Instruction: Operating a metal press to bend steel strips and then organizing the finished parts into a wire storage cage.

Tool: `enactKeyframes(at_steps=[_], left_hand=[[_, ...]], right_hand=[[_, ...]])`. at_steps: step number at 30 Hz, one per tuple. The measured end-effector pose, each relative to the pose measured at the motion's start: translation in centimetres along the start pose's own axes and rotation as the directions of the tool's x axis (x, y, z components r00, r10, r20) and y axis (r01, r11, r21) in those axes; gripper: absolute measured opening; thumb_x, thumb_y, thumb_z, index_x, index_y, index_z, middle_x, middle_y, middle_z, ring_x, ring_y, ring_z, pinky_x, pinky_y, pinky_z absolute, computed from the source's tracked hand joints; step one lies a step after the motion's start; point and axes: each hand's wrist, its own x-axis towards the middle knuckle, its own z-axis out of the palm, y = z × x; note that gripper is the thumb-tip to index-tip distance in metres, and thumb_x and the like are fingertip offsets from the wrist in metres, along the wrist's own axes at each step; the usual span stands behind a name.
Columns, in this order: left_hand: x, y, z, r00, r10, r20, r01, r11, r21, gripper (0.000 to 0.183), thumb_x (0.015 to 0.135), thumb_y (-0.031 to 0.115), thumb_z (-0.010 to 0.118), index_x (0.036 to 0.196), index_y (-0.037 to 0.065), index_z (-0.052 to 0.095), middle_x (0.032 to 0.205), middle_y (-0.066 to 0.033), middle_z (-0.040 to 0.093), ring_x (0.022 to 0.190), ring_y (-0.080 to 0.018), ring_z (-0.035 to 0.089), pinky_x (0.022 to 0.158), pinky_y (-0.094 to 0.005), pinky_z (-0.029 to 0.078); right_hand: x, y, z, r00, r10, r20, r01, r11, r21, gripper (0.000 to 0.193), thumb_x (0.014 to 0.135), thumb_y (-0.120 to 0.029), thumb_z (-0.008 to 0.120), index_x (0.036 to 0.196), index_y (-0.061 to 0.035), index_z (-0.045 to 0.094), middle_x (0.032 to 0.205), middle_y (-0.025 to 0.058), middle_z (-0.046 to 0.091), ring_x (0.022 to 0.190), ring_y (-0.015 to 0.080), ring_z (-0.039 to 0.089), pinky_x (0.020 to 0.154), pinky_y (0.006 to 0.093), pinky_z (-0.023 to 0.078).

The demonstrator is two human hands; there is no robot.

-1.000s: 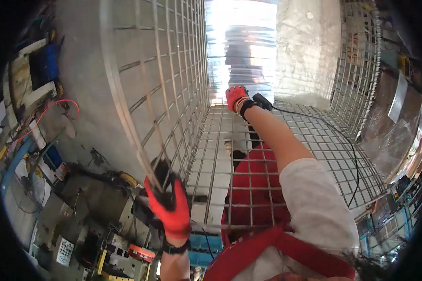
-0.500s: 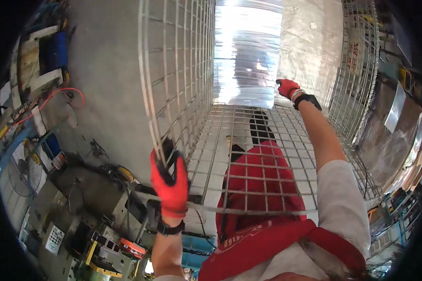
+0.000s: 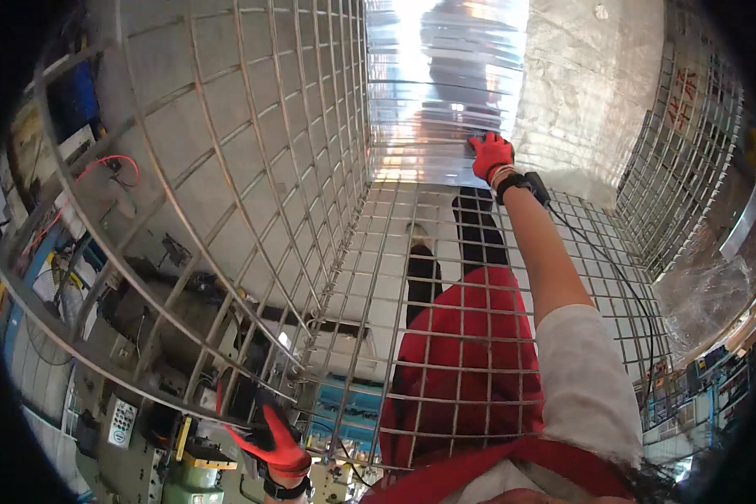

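Note:
A large wire mesh cage [image 3: 479,366] stands around a stack of shiny silvery sheets [image 3: 437,92]. My left hand [image 3: 279,449], in a red and black glove, is at the lower left, its thumb and fingers around the bent outer rim of the cage's left mesh panel; the wires partly cover it. Over the near right part of the stack is my right hand [image 3: 491,158], also in a red and black glove. Its fingers are curled down at the sheets, and their undersides and anything in them are hidden.
A pale, wrinkled sheet [image 3: 588,92] lies right of the stack. A thin black cable [image 3: 605,248] runs from my right wrist. Machinery with a keypad [image 3: 122,422] stands at lower left, and clear plastic wrap [image 3: 704,307] is outside the cage at right.
The cage's left panel has swung outward and down to the left, with my left hand lower. My right hand has moved left, onto the sheets.

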Motion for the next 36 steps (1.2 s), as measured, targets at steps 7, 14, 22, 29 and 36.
enactKeyframes(at_steps=[7, 14, 22, 29, 36], left_hand=[[0.1, -1.6, -0.4, 0.984, 0.174, 0.043, -0.179, 0.962, 0.205, 0.048, 0.083, 0.018, 0.054, 0.124, 0.001, 0.036, 0.129, -0.0227, 0.022, 0.106, -0.0335, 0.045, 0.082, -0.0375, 0.045], [-0.3, -1.6, 0.3, 0.997, -0.017, -0.069, 0.005, 0.984, -0.179, 0.058, 0.081, 0.002, 0.052, 0.129, 0.005, 0.02, 0.123, -0.0229, 0.034, 0.104, -0.032, 0.046, 0.085, -0.04, 0.044], [-0.4, -0.4, 0.2, 0.987, -0.153, -0.046, 0.127, 0.926, -0.354, 0.059, 0.082, -0.005, 0.046, 0.13, 0.008, 0.015, 0.123, -0.0219, 0.036, 0.106, -0.0325, 0.045, 0.089, -0.0433, 0.04], [-0.2, 0.0, 0.0, 0.986, -0.15, -0.072, 0.123, 0.947, -0.298, 0.058, 0.081, -0.006, 0.046, 0.129, 0.008, 0.017, 0.124, -0.02, 0.037, 0.104, -0.0306, 0.047, 0.086, -0.0428, 0.043], [-0.2, -0.8, 0.3, 0.987, -0.116, -0.107, 0.082, 0.957, -0.278, 0.057, 0.079, -0.009, 0.047, 0.128, 0.006, 0.021, 0.121, -0.0204, 0.04, 0.102, -0.0303, 0.048, 0.085, -0.042, 0.044]], right_hand=[[1.6, -1.3, -1.0, 0.99, 0.046, 0.132, -0.032, 0.994, -0.106, 0.033, 0.076, -0.028, 0.043, 0.107, -0.0219, 0.054, 0.103, 0.0139, 0.049, 0.097, 0.031, 0.047, 0.079, 0.045, 0.036], [1.8, -1.6, 0.0, 0.968, 0.077, 0.238, -0.058, 0.995, -0.086, 0.031, 0.077, -0.03, 0.041, 0.1, -0.0179, 0.058, 0.111, 0.0141, 0.048, 0.103, 0.0296, 0.046, 0.081, 0.0452, 0.037], [0.6, -2.9, -0.4, 0.94, -0.257, -0.226, 0.294, 0.944, 0.152, 0.044, 0.067, -0.026, 0.055, 0.109, -0.0143, 0.049, 0.102, 0.0111, 0.05, 0.095, 0.0287, 0.047, 0.083, 0.0416, 0.035], [1.9, -10.4, 0.1, 0.963, -0.267, -0.025, 0.268, 0.961, 0.068, 0.049, 0.066, -0.023, 0.054, 0.115, -0.0197, 0.047, 0.105, 0.012, 0.049, 0.097, 0.0292, 0.046, 0.076, 0.0437, 0.039], [1.2, -9.9, 0.8, 0.939, -0.333, 0.086, 0.339, 0.939, -0.063, 0.05, 0.07, -0.018, 0.049, 0.119, -0.0265, 0.044, 0.113, 0.0099, 0.043, 0.101, 0.029, 0.043, 0.077, 0.0418, 0.038]])
